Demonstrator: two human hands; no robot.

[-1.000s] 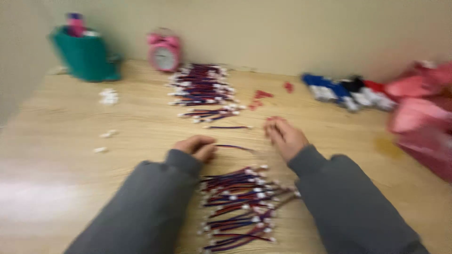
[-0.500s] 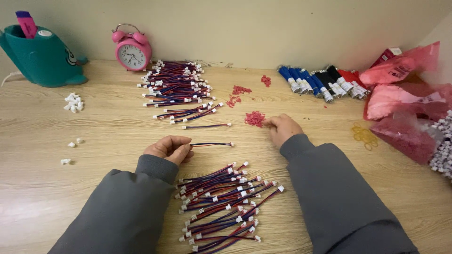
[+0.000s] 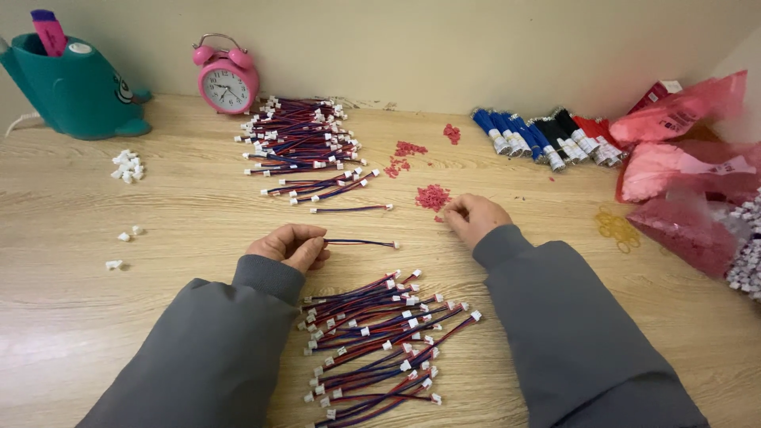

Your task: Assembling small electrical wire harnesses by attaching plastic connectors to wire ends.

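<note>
1. The left hand (image 3: pixel 287 246) pinches one end of a single short wire lead (image 3: pixel 361 242); its grip is clamped on that end, thumb over the curled fingers.
2. From that grip the lead runs out to the person's right, nearly level across the table (image 3: pixel 158 206), its long axis side to side, and ends in a small white connector (image 3: pixel 395 245) that hangs free just above the wood.
3. The right hand (image 3: pixel 474 217) rests further right, fingers drawn together at the edge of a small heap of red bits (image 3: pixel 433 196). Whether the fingertips have one pinched I cannot tell, as the fingers hide it.
4. The free connector end points toward the right hand, with a gap of bare table between them; the right hand is the nearer one to that end, and the red heap lies just beyond and to the left of it.
5. Close in front of the body lies a loose pile of like leads (image 3: pixel 380 341), red and blue with white ends.
6. A larger pile (image 3: pixel 301 147) lies farther back, near a pink alarm clock (image 3: pixel 227 79).
</note>
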